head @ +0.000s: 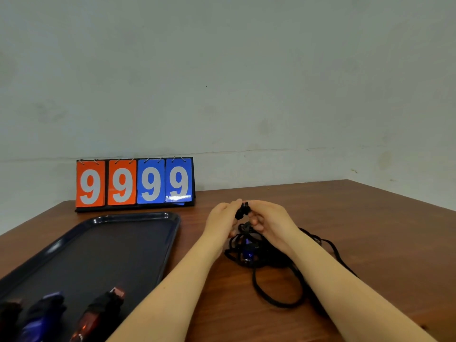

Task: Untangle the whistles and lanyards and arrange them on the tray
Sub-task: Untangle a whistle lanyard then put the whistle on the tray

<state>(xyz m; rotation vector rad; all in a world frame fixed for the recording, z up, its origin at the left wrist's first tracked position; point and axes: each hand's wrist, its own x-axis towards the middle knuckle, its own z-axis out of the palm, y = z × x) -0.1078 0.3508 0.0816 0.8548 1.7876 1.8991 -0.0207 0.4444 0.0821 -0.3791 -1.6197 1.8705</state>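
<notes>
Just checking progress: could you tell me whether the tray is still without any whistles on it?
No, the tray already holds several whistles at its near end, while both hands work on the tangle on the table.

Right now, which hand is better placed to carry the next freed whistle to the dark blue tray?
Probably the left hand: the tray lies on its side, the black lanyard tangle between both hands.

Dark blue tray (pixel 170 233): flat on the desk, left. Three bundled whistles (pixel 101 314) (red, blue, red) along its near edge, black lanyards wrapped. Tangle of black lanyards (pixel 276 280): right of tray, enclosing a blue whistle (pixel 248 253); topmost black piece (pixel 243 211) raised.
</notes>
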